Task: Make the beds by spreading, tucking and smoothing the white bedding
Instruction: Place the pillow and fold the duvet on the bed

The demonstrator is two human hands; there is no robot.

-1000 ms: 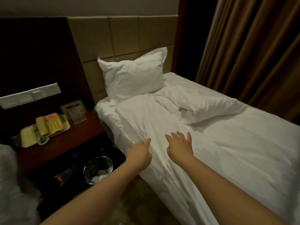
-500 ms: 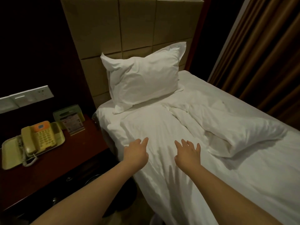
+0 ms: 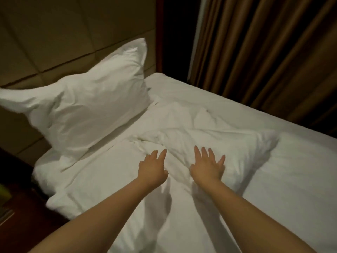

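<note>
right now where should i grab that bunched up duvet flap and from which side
Probably pinch the duvet flap at its pointed free corner on the curtain side, reaching across from above: it lies loose on the flat cover, while the end near the pillow is creased and bunched.

left hand (image 3: 152,169): fingers out, over the rumpled white duvet (image 3: 209,136)
right hand (image 3: 207,166): fingers spread, over the folded-back bit
pillow (image 3: 87,110): leaning on the padded headboard (image 3: 54,33)
curtain (image 3: 264,48): brown, far side
</note>
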